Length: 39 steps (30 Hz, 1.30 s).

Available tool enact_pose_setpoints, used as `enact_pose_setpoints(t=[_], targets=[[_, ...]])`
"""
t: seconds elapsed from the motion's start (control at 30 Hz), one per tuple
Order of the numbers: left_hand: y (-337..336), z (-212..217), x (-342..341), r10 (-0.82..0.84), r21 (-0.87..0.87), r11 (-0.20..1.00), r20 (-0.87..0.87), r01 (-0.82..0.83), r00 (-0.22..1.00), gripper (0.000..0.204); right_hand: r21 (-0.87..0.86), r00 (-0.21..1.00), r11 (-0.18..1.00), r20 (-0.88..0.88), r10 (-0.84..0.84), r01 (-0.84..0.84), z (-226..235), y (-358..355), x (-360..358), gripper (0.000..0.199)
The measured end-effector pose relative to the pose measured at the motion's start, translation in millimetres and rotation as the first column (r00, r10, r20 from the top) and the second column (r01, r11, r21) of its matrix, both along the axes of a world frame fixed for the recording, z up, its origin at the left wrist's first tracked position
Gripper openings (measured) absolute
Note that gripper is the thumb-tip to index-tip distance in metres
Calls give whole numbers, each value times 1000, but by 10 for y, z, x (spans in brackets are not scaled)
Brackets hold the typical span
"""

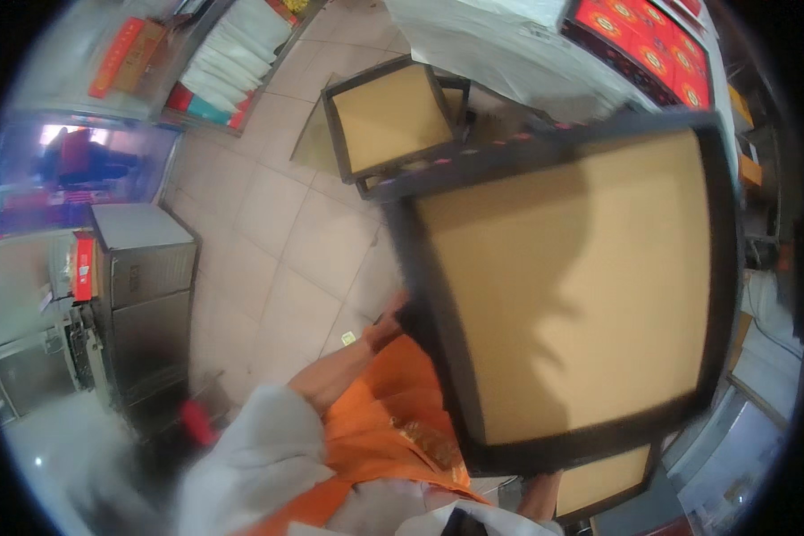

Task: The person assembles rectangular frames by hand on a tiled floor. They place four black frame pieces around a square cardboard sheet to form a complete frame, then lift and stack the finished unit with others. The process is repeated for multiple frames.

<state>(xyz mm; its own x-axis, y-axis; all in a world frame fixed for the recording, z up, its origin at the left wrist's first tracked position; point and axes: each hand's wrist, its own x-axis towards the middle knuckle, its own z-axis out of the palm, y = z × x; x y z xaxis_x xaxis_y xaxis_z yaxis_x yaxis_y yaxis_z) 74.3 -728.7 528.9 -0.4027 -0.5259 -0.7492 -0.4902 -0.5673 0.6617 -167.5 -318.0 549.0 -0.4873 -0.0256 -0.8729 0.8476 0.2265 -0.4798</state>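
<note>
Up close, the left hand is mostly hidden: only a few fingers and a bit of the wrist show at the left edge of the big dark-framed tray, and they seem to be curled around that edge, gripping it. The bare forearm runs down from there into a pale grey sleeve, with orange cloth bunched beside it. The right hand I cannot find with any certainty; a strip of skin shows below the tray's lower edge near the bottom of the view, but the tray covers whatever lies above it, so I cannot tell whether that hand is open or closed.

The tray itself is held up close to the camera, tilted, its tan inner panel filling most of the view, with a dark shadow falling across the middle. A second tan panel peeks out under its lower right corner, cut off by the first.

Farther out, more dark-framed trays sit stacked on the tiled floor, partly hidden behind the held one. At the top right, red boxes are cropped by the rim. To the left, a metal cabinet stands blurred.
</note>
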Motion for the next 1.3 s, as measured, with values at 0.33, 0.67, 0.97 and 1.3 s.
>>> enact_pose_setpoints(t=[0.33,0.67,0.97,1.3], targets=[[-1639,-905,1694,367,4,924,273,-382,889,55,-93,913,908,-44,406,-408,-930,-3295,-20,31],[-3259,-2143,1802,457,-201,889,331,-412,825,57,-184,717,693,-191,670,-697,-2662,-6068,-382,29],[-4166,-2840,1627,464,-340,875,382,-345,799,60,-226,650,612,-342,679,-758,-3549,-6985,-509,27],[-4070,-2845,1529,348,-420,900,538,-114,768,62,-149,651,670,-459,605,-727,-3158,-7142,-647,47]])
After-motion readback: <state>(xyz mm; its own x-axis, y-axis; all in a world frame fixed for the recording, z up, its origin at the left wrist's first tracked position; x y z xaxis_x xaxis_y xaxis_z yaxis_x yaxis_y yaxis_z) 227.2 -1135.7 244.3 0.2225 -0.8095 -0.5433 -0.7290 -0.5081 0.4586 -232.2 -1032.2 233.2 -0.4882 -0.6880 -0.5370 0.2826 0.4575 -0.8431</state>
